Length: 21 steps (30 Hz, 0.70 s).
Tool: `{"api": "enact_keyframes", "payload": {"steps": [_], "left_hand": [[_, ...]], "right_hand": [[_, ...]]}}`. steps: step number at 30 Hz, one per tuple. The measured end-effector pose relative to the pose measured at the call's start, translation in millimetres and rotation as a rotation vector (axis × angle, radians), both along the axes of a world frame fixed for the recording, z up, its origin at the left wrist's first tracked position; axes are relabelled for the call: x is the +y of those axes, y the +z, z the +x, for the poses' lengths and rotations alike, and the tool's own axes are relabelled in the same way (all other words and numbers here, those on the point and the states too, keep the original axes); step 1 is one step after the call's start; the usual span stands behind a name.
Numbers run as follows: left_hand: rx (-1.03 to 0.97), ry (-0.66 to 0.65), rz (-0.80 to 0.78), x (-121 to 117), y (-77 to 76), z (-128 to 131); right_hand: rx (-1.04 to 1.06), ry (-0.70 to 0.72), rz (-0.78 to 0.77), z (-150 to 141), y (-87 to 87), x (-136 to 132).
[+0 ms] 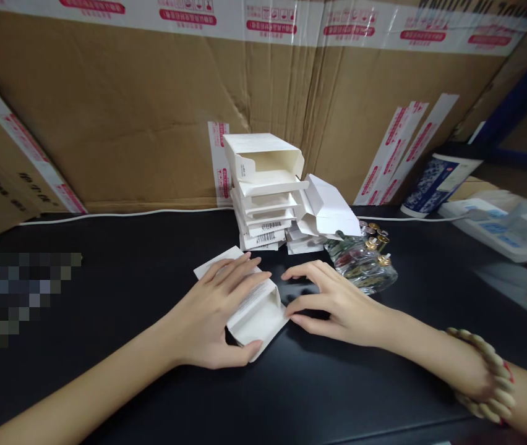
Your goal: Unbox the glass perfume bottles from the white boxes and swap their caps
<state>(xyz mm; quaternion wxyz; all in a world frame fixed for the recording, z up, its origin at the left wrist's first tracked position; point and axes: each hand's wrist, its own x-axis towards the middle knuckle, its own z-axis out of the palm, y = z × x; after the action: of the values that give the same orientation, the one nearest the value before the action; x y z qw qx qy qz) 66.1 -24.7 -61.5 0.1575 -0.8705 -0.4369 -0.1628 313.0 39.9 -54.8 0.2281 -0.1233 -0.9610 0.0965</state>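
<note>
A small white carton (263, 318) lies on the dark table with its open end and flap towards me. My left hand (214, 309) holds it, fingers laid over the top and thumb at the front flap. My right hand (331, 296) is beside the carton's right side, fingers apart and curved, its fingertips at the flap's corner. Whether they press on the flap I cannot tell. Behind the hands stands a stack of white cartons (263, 145), the top one open towards me. Another opened white carton (333, 207) leans at the stack's right.
Clear plastic bags with gold-capped bottles (365, 266) lie right of the stack. A blue-and-white cup (440, 182) and a white tray (500, 228) stand at the far right. A white cable (152, 213) runs along the cardboard wall (152, 123) behind.
</note>
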Motion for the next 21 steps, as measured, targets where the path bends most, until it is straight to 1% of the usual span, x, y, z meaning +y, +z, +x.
{"api": "enact_keyframes", "payload": {"steps": [4, 8, 11, 17, 21], "left_hand": [[-0.004, -0.009, 0.0, 1.0, -1.5, 0.4], [-0.018, -0.015, -0.003, 0.0, -2.0, 1.6], [-0.026, -0.023, -0.035, -1.5, -2.5, 2.7], [-0.024, -0.085, -0.106, -3.4, -0.5, 2.0], [-0.028, -0.155, -0.167, -2.8, 3.4, -0.8]], "right_hand": [[-0.066, 0.05, -0.002, 0.0, 3.9, -3.6], [-0.145, 0.053, -0.038, -1.1, 6.6, -7.8], [-0.157, 0.063, -0.028, -1.4, 6.4, -9.3], [-0.092, 0.031, 0.134, -1.1, 2.9, -9.2], [0.003, -0.072, 0.225, -2.0, -0.7, -5.9]]}}
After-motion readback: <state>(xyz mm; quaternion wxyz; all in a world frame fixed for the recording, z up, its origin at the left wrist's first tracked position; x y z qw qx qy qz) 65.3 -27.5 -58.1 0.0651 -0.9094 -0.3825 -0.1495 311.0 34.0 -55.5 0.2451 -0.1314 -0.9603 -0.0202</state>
